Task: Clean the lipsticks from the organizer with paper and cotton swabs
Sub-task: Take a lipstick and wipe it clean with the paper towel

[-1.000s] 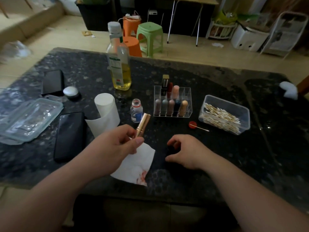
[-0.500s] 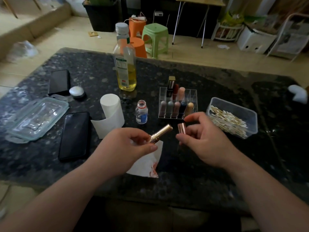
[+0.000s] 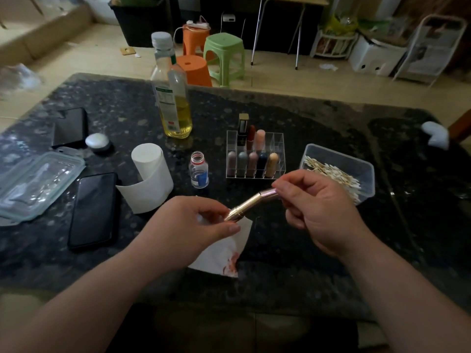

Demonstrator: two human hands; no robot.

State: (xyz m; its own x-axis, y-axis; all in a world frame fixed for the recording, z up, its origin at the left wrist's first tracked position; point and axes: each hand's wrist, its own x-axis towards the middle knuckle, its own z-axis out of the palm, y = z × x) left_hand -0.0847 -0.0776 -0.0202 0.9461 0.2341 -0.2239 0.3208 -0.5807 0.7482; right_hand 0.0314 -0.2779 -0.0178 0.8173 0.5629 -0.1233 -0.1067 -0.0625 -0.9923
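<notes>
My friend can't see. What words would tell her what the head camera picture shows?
Two hands hold a gold lipstick over a dark stone table: the left hand grips its base and the right hand is at its cap end. Behind stand a clear organizer of lipsticks, a tub of cotton swabs, a paper roll and an oil bottle.

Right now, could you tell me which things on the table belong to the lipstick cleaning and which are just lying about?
In use:
gold lipstick, held by left hand and right hand
organizer
stained paper
paper roll
swab tub
small bottle, perhaps

Lying about:
two phones
clear lid
oil bottle
round case
</notes>
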